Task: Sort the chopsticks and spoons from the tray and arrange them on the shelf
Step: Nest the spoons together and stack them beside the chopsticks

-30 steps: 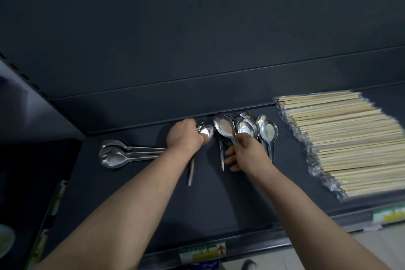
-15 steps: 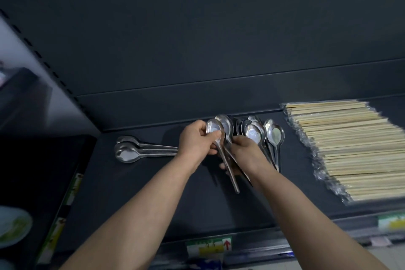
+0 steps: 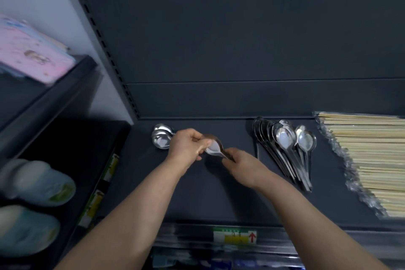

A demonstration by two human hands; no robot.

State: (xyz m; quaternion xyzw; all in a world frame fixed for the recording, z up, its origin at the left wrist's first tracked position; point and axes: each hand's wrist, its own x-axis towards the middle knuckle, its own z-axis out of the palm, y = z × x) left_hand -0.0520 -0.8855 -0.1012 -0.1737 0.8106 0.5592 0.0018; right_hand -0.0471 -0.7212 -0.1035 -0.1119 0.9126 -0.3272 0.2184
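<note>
On the dark shelf [image 3: 219, 193], my left hand [image 3: 188, 147] and my right hand [image 3: 243, 164] hold steel spoons [image 3: 214, 149] between them, the left at the bowl end and the right at the handles. Left of my hands lies a small stack of spoons [image 3: 161, 138], its handles hidden behind my left hand. A larger fan of spoons [image 3: 287, 144] lies to the right of my hands. Wrapped wooden chopsticks [image 3: 370, 160] fill the shelf's right end. No tray is in view.
The shelf's back panel [image 3: 219, 39] rises behind. A slotted upright [image 3: 103, 46] bounds the left side. Beyond it, the neighbouring unit carries pink packs [image 3: 32, 59] above and pale slippers [image 3: 35, 182] below. A price label [image 3: 234, 237] marks the front edge.
Both hands have carried the held spoons left, away from the larger fan and toward the small stack. The camera has swung left, bringing the neighbouring unit into view.
</note>
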